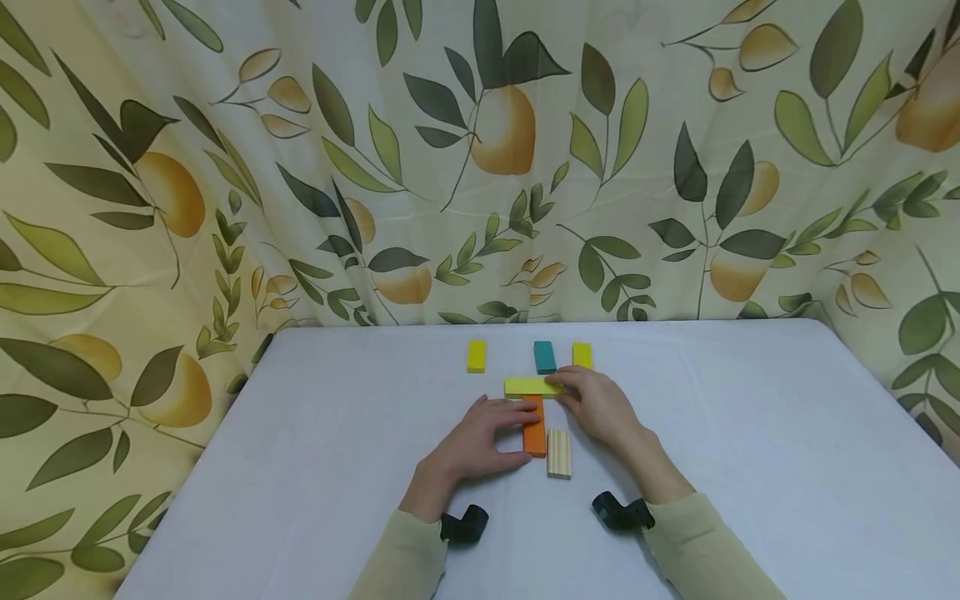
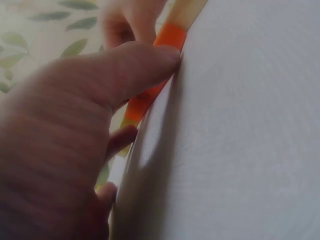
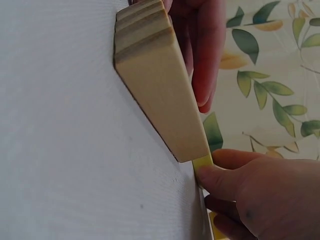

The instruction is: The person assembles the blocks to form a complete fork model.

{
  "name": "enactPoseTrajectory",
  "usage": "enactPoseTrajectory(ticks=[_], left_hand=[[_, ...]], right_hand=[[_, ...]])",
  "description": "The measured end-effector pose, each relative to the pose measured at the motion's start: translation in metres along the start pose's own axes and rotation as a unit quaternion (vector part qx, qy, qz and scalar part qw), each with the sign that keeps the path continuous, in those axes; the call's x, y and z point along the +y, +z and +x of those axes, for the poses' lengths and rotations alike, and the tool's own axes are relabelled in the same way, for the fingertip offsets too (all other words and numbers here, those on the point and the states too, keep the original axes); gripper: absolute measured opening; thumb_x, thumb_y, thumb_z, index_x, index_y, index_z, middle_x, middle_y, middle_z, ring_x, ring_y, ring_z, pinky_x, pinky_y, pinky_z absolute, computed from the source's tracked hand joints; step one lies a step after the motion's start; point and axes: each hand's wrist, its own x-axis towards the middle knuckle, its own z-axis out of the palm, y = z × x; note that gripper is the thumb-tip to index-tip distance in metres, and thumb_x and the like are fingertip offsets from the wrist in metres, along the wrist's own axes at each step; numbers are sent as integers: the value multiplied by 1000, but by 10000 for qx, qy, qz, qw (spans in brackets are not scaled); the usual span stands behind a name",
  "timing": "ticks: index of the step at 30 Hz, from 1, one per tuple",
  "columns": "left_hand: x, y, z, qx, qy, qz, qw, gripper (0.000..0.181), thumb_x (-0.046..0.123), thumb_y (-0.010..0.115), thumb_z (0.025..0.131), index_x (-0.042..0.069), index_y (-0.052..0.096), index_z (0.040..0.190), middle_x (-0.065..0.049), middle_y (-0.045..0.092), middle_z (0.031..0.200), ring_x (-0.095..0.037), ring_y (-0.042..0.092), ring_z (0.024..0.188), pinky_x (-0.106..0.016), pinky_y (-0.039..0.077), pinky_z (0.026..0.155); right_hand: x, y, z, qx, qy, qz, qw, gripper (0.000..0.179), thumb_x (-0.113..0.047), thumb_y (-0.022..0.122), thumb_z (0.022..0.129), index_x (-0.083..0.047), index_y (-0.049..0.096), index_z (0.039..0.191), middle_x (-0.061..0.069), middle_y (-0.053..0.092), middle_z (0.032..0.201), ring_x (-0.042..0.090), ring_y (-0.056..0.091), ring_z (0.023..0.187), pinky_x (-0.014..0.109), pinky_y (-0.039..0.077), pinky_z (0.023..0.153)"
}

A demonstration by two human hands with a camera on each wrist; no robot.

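An orange block (image 1: 535, 439) lies lengthwise on the white table, and my left hand (image 1: 478, 437) holds it, fingertips over its far part and thumb (image 2: 160, 57) against its side near the close end. Across its far end lies a long yellow-green block (image 1: 525, 386), the two making a T. My right hand (image 1: 602, 410) pinches the yellow-green block by its right end, between thumb and fingers. Close to the right of the orange block rests a plain wooden block (image 1: 558, 457) with striped grain, which looms large in the right wrist view.
Farther back stand a yellow block (image 1: 476, 357) on the left, a teal block (image 1: 545, 357) and another yellow block (image 1: 582, 355) just beyond my right hand. A curtain (image 1: 495, 250) printed with fruit and leaves hangs behind the table's far edge.
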Motion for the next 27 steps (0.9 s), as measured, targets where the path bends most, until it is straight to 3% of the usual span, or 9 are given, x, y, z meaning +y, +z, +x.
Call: enactPoseTrajectory(ticks=[27], left_hand=[[0,1,1,-15,-36,9,10000,53,33,75,92,27,60,143,15,49,149,-12,39,142,-51,13,122]], right_hand=[[2,2,-2,134,-62,-4,9999,31,-2,71,92,-9,73,122,13,68,126,38,60,121,58,43,104]])
